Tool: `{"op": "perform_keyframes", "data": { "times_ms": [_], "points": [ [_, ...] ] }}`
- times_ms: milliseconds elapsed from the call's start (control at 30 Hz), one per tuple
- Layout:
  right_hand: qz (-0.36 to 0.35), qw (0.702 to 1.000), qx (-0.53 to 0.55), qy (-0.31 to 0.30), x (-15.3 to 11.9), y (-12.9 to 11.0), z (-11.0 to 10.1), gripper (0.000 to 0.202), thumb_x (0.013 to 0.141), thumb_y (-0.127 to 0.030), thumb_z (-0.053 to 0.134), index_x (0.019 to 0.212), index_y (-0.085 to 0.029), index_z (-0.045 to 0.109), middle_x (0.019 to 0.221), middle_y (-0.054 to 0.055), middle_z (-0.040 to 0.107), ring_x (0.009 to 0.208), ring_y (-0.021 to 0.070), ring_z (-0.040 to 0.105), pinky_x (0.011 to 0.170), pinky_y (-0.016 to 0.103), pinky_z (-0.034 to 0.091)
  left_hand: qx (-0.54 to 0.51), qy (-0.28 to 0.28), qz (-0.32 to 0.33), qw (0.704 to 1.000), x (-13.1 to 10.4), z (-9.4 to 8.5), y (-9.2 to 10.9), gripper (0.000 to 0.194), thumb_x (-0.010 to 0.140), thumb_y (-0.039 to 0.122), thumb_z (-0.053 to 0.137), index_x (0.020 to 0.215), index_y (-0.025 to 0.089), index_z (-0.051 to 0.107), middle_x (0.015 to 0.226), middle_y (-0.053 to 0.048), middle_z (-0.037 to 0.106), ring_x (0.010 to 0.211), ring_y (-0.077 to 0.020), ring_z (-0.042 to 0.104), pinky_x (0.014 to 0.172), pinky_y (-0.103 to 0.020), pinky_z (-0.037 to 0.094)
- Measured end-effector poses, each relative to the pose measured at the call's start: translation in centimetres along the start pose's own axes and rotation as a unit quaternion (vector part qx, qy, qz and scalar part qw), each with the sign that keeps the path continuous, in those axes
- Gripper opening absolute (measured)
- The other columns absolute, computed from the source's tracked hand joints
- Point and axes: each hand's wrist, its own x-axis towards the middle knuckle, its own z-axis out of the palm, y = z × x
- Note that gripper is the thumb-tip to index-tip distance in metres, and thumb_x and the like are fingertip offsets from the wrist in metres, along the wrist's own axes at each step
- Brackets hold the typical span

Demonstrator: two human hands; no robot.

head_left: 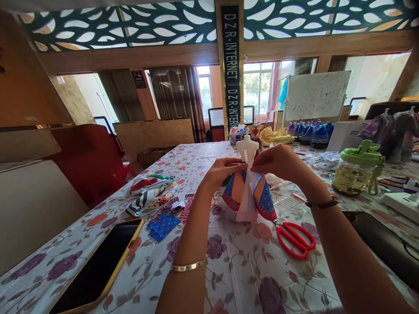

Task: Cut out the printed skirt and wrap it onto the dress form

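A small white doll mannequin (248,148) stands upright on the table in front of me. Around its waist hangs a doll skirt (263,197) in blue, orange and red panels, parted on the side facing me. My left hand (225,171) pinches the skirt's waist edge from the left. From the right, my right hand (276,162) pinches the same edge close to the mannequin's middle. The fingertips nearly meet there, and the far fingers are partly hidden. Red-handled scissors (296,240) lie just right of the skirt's hem.
A phone (98,266) and blue fabric pieces (163,226) lie at left, near a heap of patterned cloth (152,194). At right are a green-lidded bottle (356,168), a black case (382,244) and a white device (402,205). Blue doll dresses (310,133) stand farther back.
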Motion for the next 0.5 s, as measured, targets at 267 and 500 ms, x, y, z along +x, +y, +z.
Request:
{"op": "perform_keyframes", "data": {
  "times_ms": [267, 500],
  "points": [
    [0.036, 0.998, 0.049, -0.015, 0.21, 0.73, 0.01, 0.006, 0.062, -0.025, 0.071, 0.065, -0.02, 0.072, 0.057, 0.0, 0.069, 0.056, 0.0167, 0.063, 0.054, 0.027, 0.051, -0.011, 0.014, -0.004, 1.0, 0.06, 0.14, 0.13, 0.033, 0.056, 0.03, 0.077, 0.082, 0.012, 0.067, 0.081, -0.004, 0.067, 0.069, -0.0111, 0.058, 0.068, -0.025, 0.043],
    [0.092, 0.953, 0.276, -0.083, 0.14, 0.73, 0.56, 0.02, 0.068, -0.037, 0.069, 0.069, -0.017, 0.067, 0.065, 0.002, 0.07, 0.06, 0.0129, 0.064, 0.064, 0.028, 0.054, -0.017, 0.023, 0.001, 1.0, 0.31, -0.12, -0.12, 0.032, 0.056, 0.026, 0.077, 0.082, 0.012, 0.066, 0.082, -0.003, 0.067, 0.071, -0.0106, 0.058, 0.071, -0.024, 0.042]
  ]
}}
